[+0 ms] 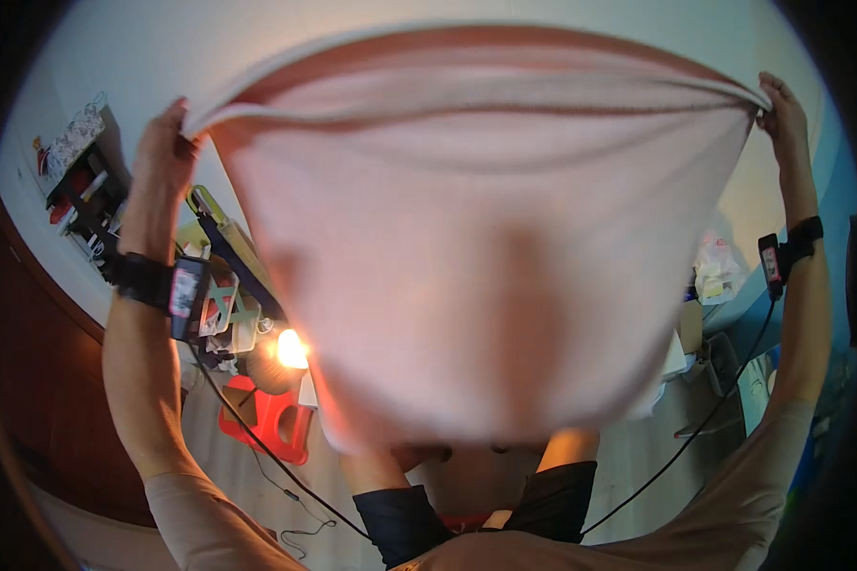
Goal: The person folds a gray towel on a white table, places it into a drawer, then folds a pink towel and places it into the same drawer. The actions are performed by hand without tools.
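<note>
A pale pink cloth (428, 285) hangs stretched wide in front of me, blurred in its middle and lower part. Two layers part along its hemmed top edge, so the inside shows as a darker pink band. My left hand (163, 139) pinches the upper left corner between thumb and fingers. At the opposite end, my right hand (784, 110) grips the upper right corner. Both arms are raised and spread apart. The cloth hides most of what lies behind it. Whether it is a garment or a cover, I cannot tell.
A lit lamp (291, 351) glows by the cloth's left edge, at a red plastic stool (286, 428). Black cables (278, 460) run from devices strapped to both wrists. Left are a shelf (86, 189) and a brown door (57, 400); right, a white plastic bag (718, 268).
</note>
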`<state>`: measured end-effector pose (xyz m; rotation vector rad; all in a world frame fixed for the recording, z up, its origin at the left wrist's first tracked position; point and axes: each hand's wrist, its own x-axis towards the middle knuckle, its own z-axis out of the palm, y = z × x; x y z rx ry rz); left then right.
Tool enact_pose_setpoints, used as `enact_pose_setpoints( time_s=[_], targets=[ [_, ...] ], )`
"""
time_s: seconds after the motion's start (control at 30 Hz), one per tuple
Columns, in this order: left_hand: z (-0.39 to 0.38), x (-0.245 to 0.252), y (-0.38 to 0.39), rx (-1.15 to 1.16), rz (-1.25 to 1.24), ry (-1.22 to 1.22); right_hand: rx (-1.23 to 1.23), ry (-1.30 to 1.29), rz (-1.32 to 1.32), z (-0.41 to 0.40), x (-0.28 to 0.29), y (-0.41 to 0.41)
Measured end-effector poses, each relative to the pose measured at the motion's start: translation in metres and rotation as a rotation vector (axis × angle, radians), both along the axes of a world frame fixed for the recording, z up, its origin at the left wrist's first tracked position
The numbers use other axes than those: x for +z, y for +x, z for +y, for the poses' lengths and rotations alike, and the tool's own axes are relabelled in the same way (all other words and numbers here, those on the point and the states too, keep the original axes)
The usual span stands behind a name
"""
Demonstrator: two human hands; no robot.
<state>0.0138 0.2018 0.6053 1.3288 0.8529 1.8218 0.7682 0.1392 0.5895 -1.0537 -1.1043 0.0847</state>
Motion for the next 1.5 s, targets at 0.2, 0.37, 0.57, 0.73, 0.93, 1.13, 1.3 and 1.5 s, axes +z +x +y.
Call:
enact_pose_setpoints(
  time_s=[0.2,0.37,0.57,0.73,0.93,1.13,1.3,1.5],
  targets=[
    [-0.067,0.009,-0.009,0.095,0.130,0.200,0.046,0.176,-0.011,-0.041,0.000,0.001],
    [-0.123,-0.069,0.003,0.175,0.087,0.003,-0.035,-0.087,-0.153,-0.103,-0.089,-0.010],
    [-0.180,-0.303,-0.018,0.144,0.052,-0.499,0.225,-0.495,0.252,-0.176,-0.291,-0.060],
    [-0.241,-0.457,0.005,0.296,-0.198,-0.857,0.242,-0.908,0.076,-0.239,-0.426,-0.105],
    [-0.286,-0.457,0.027,0.375,-0.059,-0.962,0.305,-0.966,0.328,-0.280,-0.467,-0.112],
    [-0.305,-0.459,0.030,0.381,0.007,-0.973,0.248,-0.911,0.481,-0.291,-0.470,-0.115],
    [-0.316,-0.461,0.028,0.351,0.100,-1.024,0.275,-0.968,0.429,-0.292,-0.471,-0.109],
    [-0.330,-0.472,0.032,0.366,0.093,-1.091,0.216,-1.071,0.399,-0.298,-0.475,-0.107]
  ],
)
